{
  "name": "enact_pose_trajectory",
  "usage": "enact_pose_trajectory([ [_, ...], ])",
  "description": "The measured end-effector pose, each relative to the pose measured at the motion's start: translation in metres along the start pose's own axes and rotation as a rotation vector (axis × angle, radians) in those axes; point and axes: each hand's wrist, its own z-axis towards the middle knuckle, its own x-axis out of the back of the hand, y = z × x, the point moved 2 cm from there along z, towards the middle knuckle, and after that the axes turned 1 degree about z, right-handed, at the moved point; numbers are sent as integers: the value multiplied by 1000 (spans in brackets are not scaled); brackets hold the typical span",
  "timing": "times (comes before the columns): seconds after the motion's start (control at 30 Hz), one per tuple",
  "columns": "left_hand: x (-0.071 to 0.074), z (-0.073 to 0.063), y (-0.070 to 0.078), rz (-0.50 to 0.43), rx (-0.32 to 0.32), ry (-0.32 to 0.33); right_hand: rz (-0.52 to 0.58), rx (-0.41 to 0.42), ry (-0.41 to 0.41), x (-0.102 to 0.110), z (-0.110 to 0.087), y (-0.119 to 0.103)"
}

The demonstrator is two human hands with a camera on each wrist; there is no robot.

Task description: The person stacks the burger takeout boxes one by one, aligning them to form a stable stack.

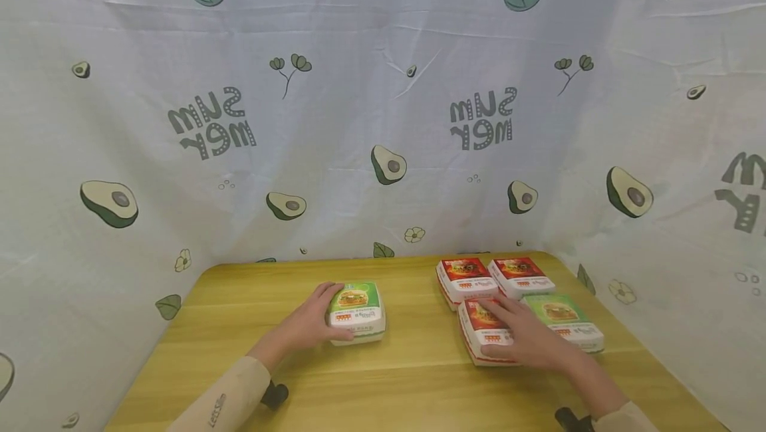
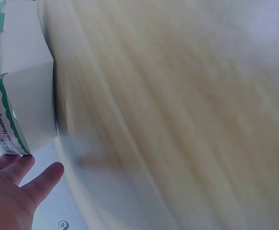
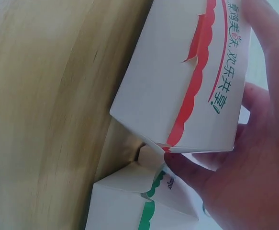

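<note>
Near the middle of the table, my left hand (image 1: pixel 311 319) grips a green-and-white hamburger box (image 1: pixel 362 316) by its left side, thumb at the front and fingers at the back. The left wrist view shows fingertips against that box (image 2: pixel 27 91). On the right, my right hand (image 1: pixel 532 339) holds a red-topped burger box (image 1: pixel 475 332), its fingers lying over the lid. In the right wrist view the red-trimmed box (image 3: pixel 177 81) sits between thumb and fingers. A second green burger box (image 1: pixel 565 319) is just right of it, partly behind the hand.
Behind the held red box stand two more red burger boxes, one at left (image 1: pixel 467 279) and one at right (image 1: pixel 522 277). All rest on a yellow wood-grain table (image 1: pixel 239 299). A white cloth (image 1: pixel 335 113) printed with avocados and leaves hangs around its back and sides.
</note>
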Motion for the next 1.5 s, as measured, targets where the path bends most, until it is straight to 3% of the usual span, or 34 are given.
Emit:
enact_pose_trajectory([
  [0.13, 0, 1, -1, -5, -7, 5, 14, 15, 23, 1, 1, -2],
  [0.6, 1, -2, 0, -15, 3, 0, 22, -42, -12, -3, 0, 0],
  [1.07, -3, 1, -1, -28, -6, -19, 20, -8, 30, -5, 0, -2],
  [1.5, -3, 2, 1, -23, -14, -12, 22, -80, -8, 0, 2, -11],
])
